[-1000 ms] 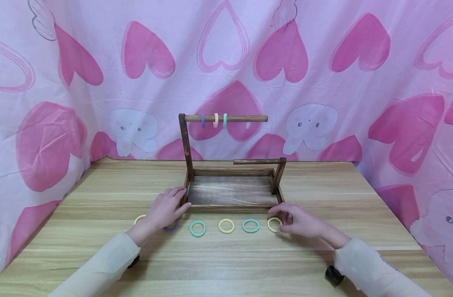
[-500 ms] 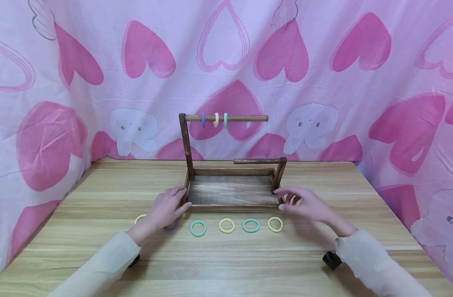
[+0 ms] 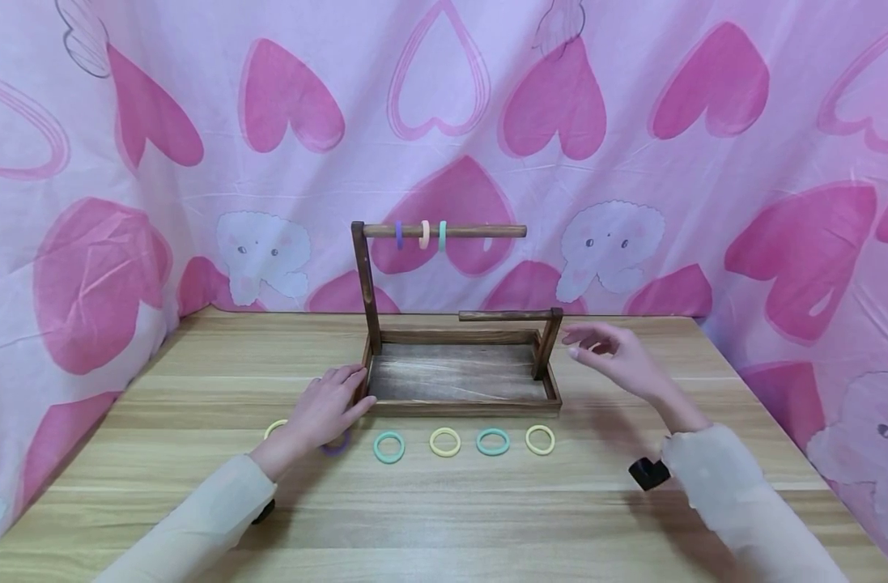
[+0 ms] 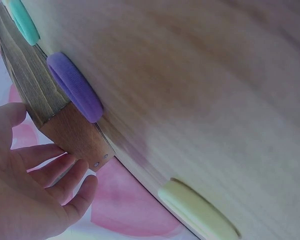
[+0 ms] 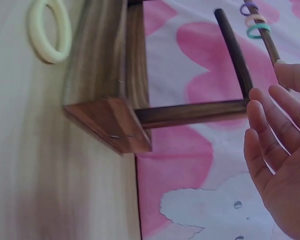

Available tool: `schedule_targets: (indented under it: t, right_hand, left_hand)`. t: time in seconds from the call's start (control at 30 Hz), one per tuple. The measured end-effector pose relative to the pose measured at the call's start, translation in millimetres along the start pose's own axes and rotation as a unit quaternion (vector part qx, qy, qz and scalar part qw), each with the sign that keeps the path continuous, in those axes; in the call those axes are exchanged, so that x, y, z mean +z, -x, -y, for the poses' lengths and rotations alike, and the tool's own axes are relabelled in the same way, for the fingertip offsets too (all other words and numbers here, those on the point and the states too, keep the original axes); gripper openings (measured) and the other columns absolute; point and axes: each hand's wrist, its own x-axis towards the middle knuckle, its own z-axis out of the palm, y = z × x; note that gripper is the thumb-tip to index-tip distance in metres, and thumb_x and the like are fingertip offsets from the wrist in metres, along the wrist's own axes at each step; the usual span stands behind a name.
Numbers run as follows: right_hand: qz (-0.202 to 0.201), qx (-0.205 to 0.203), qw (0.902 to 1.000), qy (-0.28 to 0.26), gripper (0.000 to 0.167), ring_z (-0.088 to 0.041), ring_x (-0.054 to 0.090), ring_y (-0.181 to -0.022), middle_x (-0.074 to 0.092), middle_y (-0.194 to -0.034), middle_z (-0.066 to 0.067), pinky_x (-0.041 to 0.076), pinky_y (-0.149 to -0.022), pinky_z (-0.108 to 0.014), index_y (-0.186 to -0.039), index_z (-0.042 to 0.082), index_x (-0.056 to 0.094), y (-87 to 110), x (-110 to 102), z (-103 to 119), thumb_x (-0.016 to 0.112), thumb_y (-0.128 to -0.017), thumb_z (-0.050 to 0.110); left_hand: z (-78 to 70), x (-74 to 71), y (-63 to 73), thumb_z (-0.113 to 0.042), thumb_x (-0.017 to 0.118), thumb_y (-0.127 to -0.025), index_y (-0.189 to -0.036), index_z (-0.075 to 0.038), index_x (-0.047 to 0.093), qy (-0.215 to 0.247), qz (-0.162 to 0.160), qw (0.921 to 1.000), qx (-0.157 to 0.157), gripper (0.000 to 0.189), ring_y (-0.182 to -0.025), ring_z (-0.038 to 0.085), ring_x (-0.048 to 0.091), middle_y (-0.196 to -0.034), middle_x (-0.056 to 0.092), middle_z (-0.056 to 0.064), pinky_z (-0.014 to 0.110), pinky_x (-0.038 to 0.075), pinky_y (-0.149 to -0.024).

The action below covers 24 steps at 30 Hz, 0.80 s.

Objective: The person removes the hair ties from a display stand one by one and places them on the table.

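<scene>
My left hand (image 3: 327,409) rests on the left end of a dark wooden rack with a tray base (image 3: 461,407), thumb along its front wall. My right hand (image 3: 614,360) hovers right of the rack's short post (image 3: 548,346), fingers loosely bent, holding nothing. On the upper rod (image 3: 487,231) hang a purple hair tie (image 3: 398,235), a pink hair tie (image 3: 425,235) and a mint hair tie (image 3: 442,236). Before the rack lie several more, among them a yellow hair tie (image 3: 540,453), a mint one and, partly behind my left hand, a purple hair tie (image 4: 75,87).
The rack's lower rod (image 3: 505,316) points left from the short post and bears nothing. A wooden tabletop (image 3: 444,526) lies below. Behind it hangs a pink heart-printed cloth (image 3: 444,97). Another yellow hair tie (image 4: 197,210) lies left of my left hand.
My right hand has gone from the rightmost yellow hair tie up and away, past the tray's right corner to beside the short post. My left hand has stayed put.
</scene>
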Motion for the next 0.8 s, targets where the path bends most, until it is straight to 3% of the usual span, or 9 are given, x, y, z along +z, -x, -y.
schedule_targets:
  t: [0.27, 0.37, 0.6, 0.8]
  right_hand:
    - [-0.042, 0.045, 0.9981, -0.005, 0.031, -0.012, 0.057, -0.078, 0.057, -0.101, -0.025, 0.046, -0.064, -0.021, -0.114, -0.007, 0.053, -13.6, -16.5, 15.7, 0.057, -0.085, 0.004]
    - [-0.059, 0.059, 0.9965, 0.004, 0.032, -0.012, 0.057, -0.078, 0.06, -0.099, -0.018, 0.045, -0.065, -0.021, -0.115, -0.005, 0.053, -20.3, -22.2, 16.1, 0.057, -0.086, 0.008]
    - [-0.066, 0.086, 0.994, -0.012, 0.038, -0.018, 0.056, -0.085, 0.057, -0.105, -0.018, 0.045, -0.067, -0.021, -0.12, 0.002, 0.052, -37.5, -33.0, -4.0, 0.058, -0.086, 0.018]
    - [-0.063, 0.105, 0.9925, -0.004, 0.042, -0.011, 0.055, -0.088, 0.058, -0.109, -0.009, 0.044, -0.069, -0.022, -0.122, 0.009, 0.051, -51.5, -35.5, -15.5, 0.058, -0.086, 0.028]
  left_hand:
    - [-0.5, -0.5, -0.1, -0.034, 0.058, -0.084, -0.118, 0.004, 0.052, -0.002, 0.0, 1.0, 0.0, 0.051, -0.109, 0.035, 0.045, -0.12, 0.049, 0.017, 0.05, 0.039, -0.079]
    - [-0.8, -1.2, -0.1, -0.034, 0.058, -0.084, -0.118, 0.004, 0.053, -0.002, -0.001, 1.0, 0.001, 0.051, -0.109, 0.035, 0.045, -0.12, 0.049, 0.018, 0.05, 0.04, -0.079]
    - [-0.8, -1.4, 0.1, -0.034, 0.058, -0.084, -0.118, 0.004, 0.053, -0.001, 0.0, 1.0, 0.001, 0.051, -0.109, 0.034, 0.044, -0.12, 0.049, 0.017, 0.05, 0.039, -0.079]
    - [-0.8, -1.3, 0.1, -0.035, 0.057, -0.085, -0.119, 0.004, 0.052, -0.005, 0.005, 1.0, -0.002, 0.052, -0.109, 0.035, 0.044, -0.121, 0.049, 0.017, 0.05, 0.039, -0.079]
